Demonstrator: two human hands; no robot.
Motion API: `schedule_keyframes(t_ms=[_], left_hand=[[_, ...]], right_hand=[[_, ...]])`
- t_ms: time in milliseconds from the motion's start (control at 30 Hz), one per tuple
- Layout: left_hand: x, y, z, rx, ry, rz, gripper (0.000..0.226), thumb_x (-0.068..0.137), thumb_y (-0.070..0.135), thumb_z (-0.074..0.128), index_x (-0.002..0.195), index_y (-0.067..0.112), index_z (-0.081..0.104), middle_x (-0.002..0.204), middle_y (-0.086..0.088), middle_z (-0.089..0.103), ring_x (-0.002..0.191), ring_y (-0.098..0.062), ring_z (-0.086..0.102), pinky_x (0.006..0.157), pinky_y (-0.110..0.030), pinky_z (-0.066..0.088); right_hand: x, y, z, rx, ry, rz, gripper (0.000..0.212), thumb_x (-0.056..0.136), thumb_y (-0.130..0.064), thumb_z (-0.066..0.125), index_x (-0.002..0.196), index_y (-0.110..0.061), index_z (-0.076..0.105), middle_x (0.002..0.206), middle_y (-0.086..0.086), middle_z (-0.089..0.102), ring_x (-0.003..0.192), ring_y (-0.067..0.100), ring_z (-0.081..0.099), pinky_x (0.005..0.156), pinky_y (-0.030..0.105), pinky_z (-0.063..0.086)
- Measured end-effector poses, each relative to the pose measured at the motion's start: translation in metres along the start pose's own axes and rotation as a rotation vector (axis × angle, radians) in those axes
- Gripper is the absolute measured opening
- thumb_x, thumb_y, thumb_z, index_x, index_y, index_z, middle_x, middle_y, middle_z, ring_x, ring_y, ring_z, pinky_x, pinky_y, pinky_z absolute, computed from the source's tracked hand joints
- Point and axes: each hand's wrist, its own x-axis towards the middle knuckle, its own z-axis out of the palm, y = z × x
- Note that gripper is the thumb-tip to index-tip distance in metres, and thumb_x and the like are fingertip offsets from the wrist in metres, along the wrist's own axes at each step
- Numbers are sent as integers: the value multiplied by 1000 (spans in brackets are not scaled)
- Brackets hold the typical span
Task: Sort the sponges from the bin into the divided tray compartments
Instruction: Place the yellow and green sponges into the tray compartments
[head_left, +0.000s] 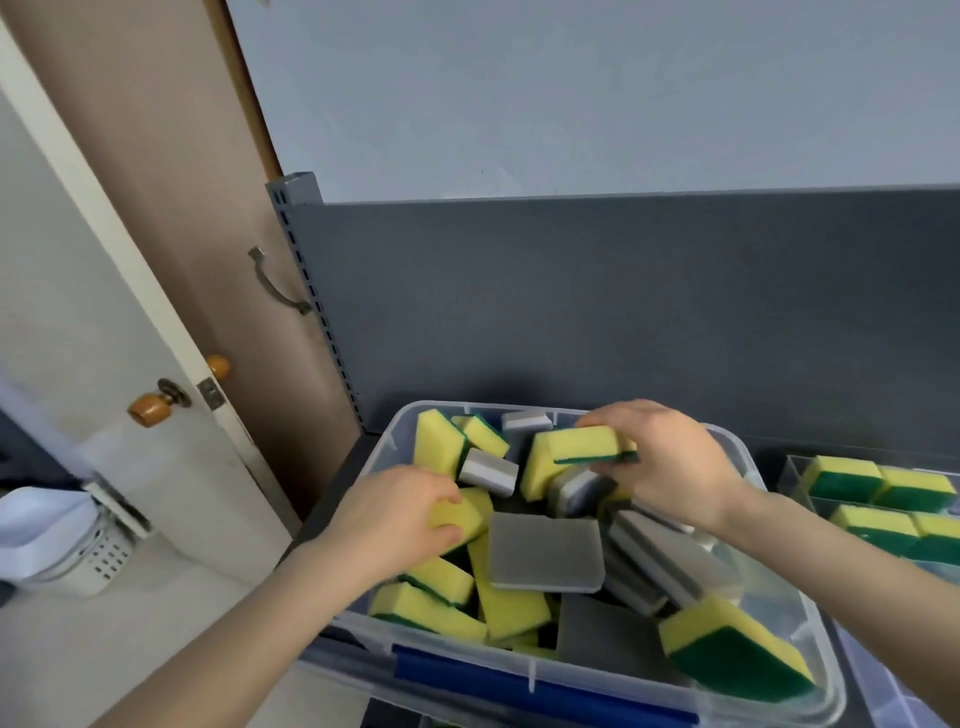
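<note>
Two hands (397, 519) (670, 462) grip sponges (462, 517) (584, 443) inside the bin (387, 442) rim.

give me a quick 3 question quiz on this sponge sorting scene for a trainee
1. True or false: the right hand holds a grey sponge.
2. Which sponges show in the clear divided plastic tray at the right? A) grey only B) yellow-and-green C) none
3. Fill in: the left hand grips a ____ foam block inside the clear plastic bin.
Key: 1 false, its fingers grip a yellow-and-green rectangular foam sponge; 2 B; 3 yellow.
</note>
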Motion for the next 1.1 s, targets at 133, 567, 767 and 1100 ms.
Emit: schedule_keyframes(t_ms=[133,567,767,1100], left_hand=[[5,5,6,61,-40,-65,52,83,53,61,129,32,52,126,10,55,112,-13,54,80,-29,48],[11,20,-13,101,262,-185,55,89,30,56,138,28,30,88,7,53,76,-17,55,52,-28,36],[-1,30,-31,-454,404,-131,36,81,39,70,109,19,58,94,7,64,88,-15,59,75,-39,50],[25,86,-36,-704,373,90,33,76,28,76,103,37,60,95,20,65,89,-3,61,76,-25,49]], right_hand=[[-6,-6,3,19,-27,34,38,74,-22,73,110,-31,63,110,-11,65,106,17,57,82,30,47],[-24,-8,-7,407,176,164,72,79,-9,70,136,-36,36,113,-14,55,94,13,59,81,29,53],[-33,-9,-10,608,215,266,31,82,-18,69,108,-30,58,91,-12,66,82,1,61,67,16,50],[-76,23,-52,754,367,415,23,79,-13,73,99,-21,66,88,3,71,85,22,67,79,38,56]])
